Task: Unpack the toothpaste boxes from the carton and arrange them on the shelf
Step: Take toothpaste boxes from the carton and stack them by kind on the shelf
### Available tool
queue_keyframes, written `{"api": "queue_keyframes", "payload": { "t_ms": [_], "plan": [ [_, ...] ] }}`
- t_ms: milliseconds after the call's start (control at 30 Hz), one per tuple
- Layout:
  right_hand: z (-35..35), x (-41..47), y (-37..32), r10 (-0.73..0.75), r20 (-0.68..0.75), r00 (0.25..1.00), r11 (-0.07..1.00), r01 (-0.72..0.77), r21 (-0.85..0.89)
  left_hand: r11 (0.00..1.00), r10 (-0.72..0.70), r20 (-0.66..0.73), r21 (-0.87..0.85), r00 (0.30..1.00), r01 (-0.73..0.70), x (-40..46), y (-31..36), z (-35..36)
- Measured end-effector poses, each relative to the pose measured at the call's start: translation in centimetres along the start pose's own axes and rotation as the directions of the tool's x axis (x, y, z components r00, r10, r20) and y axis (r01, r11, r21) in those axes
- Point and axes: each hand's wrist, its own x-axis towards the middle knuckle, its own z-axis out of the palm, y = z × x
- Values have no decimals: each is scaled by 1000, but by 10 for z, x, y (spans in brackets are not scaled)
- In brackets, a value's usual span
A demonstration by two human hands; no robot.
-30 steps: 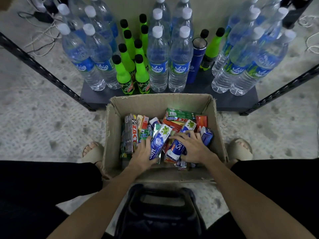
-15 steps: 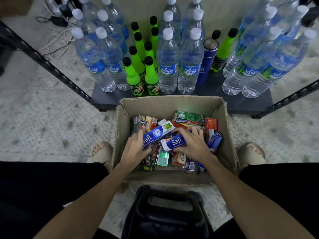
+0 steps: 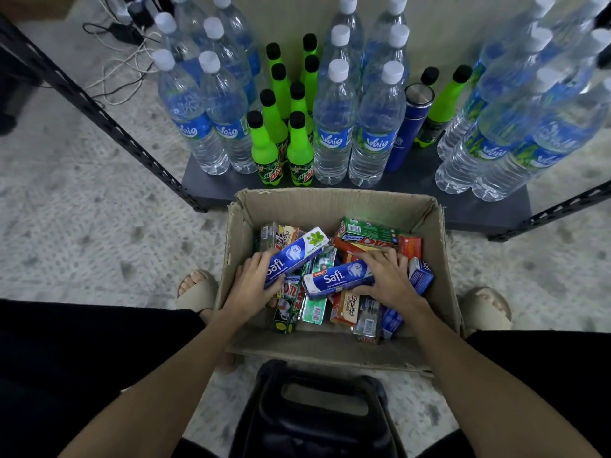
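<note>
An open brown carton (image 3: 334, 206) stands on the floor between my feet, holding several toothpaste boxes in red, green and blue. My left hand (image 3: 253, 284) grips a blue Safi toothpaste box (image 3: 296, 254), tilted up to the right above the pile. My right hand (image 3: 385, 276) holds a second blue Safi toothpaste box (image 3: 337, 279), lying nearly level beside the first. Both hands are inside the carton. The dark low shelf (image 3: 463, 206) lies just beyond the carton's far wall.
The shelf carries several clear water bottles (image 3: 334, 127), green soda bottles (image 3: 299, 150) and a blue flask (image 3: 408, 130). Black slotted frame bars (image 3: 109, 120) run diagonally at left and right. A black stool (image 3: 317, 411) sits below me. Cables lie at the far left.
Both hands have lifted a blue Safi box each out of the pile and turned them from upright to nearly level. The view has shifted slightly left.
</note>
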Motion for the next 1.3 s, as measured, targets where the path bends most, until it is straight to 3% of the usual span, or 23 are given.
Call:
{"api": "queue_keyframes", "payload": {
  "t_ms": [167, 533, 633, 733, 900, 1167, 1300],
  "plan": [
    [1, 1, -1, -21, -22, 1000, 999, 20, -26, 996, -42, 39, -71, 998, 45, 0, 0, 1],
    [-41, -26, -16, -70, -260, 963, 995, 85, 44, 991, 0, -118, -136, 993, -17, 1, 19, -29],
    [-69, -36, -15, -66, -328, 942, 995, 85, 45, 987, 67, -204, -129, 977, -95, 2, 34, -57],
    [-102, -48, -14, -51, -415, 908, 996, 75, 42, 971, 130, -245, -163, 961, -173, 4, 53, -97],
    [-173, -62, -25, -95, -526, 845, 989, 138, 43, 943, 287, -316, -74, 904, -325, 7, 85, -174],
    [-305, -105, -54, -184, -690, 700, 978, 204, -54, 837, 336, -425, -275, 840, -473, 0, 147, -289],
    [-364, -130, -64, -200, -763, 615, 970, 232, -67, 791, 401, -483, -245, 778, -560, -10, 192, -341]
  ]
}}
